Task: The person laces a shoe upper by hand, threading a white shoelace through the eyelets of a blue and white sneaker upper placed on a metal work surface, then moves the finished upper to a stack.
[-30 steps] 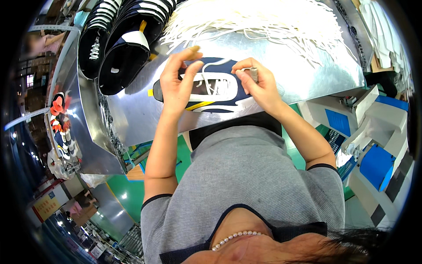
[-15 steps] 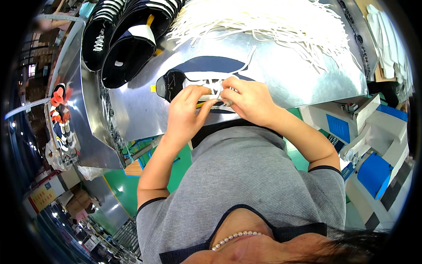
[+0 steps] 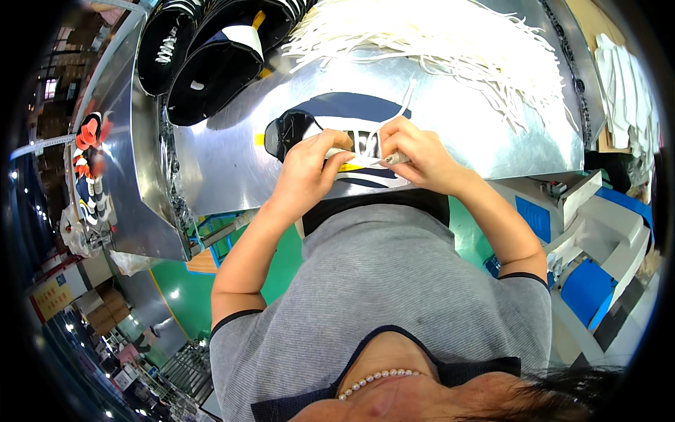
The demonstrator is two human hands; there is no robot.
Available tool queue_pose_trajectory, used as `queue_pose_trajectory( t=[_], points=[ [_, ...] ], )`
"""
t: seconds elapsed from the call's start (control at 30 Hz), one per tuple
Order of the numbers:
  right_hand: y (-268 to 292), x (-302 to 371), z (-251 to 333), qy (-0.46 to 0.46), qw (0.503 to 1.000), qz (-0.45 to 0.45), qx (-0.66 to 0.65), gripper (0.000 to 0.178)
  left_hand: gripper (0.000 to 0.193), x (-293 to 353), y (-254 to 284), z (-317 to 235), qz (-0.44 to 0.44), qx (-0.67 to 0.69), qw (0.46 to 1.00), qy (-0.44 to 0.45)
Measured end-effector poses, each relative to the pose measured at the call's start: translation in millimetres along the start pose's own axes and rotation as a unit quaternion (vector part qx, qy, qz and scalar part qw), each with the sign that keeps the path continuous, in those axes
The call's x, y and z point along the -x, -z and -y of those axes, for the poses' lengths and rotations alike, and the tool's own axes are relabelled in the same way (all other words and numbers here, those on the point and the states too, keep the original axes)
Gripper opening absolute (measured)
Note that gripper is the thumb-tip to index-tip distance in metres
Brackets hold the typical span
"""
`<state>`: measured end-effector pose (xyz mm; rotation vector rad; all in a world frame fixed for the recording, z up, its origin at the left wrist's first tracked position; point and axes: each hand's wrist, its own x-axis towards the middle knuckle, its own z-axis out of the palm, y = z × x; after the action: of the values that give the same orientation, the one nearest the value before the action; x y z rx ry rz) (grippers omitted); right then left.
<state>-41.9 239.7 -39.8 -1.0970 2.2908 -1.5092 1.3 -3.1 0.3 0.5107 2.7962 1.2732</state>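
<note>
A navy and white shoe upper (image 3: 351, 104) lies on its side on the metal table, its black-lined heel opening at the left. Thumb and fingers of my left hand (image 3: 304, 169) are pinched on the near white eyelet edge. At the right end of that edge, my right hand (image 3: 425, 160) is closed, its fingertips on a white shoelace (image 3: 406, 105) whose loose end sticks up beyond the knuckles. Something small and pale shows at the right fingertips; I cannot tell what it is. Lace strands cross the upper between the hands.
Stacked dark shoe uppers (image 3: 214, 81) stand at the far left. A large heap of loose white laces (image 3: 429, 35) covers the table's far side. White strips (image 3: 622, 91) hang at the right, above grey and blue equipment (image 3: 590, 281). Red and dark shoe pieces (image 3: 90, 165) sit beyond the left edge.
The view has shifted a little. My right hand has drawn slightly right, away from my left, widening the gap over the laces. The left stays pinched on the upper's edge.
</note>
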Motion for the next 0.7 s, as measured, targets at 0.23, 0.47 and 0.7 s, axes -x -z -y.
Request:
queue_pose_trajectory(
  t=[0.23,0.47,0.7],
  points=[
    [-0.9,3.7,12.1,-0.114,0.968,-0.221,-0.046,0.011,0.011,7.2,9.6,-3.6,-0.032,0.071,0.996,0.051],
    [-4.6,-15.3,17.1,-0.169,0.957,-0.197,0.131,0.022,0.058,-16.2,23.5,6.4,0.174,0.328,0.855,0.363],
    [7.5,-44.8,4.1,-0.292,0.947,-0.096,0.098,0.031,0.064,-36.7,13.1,6.1,0.250,0.300,0.824,0.410]
  ],
)
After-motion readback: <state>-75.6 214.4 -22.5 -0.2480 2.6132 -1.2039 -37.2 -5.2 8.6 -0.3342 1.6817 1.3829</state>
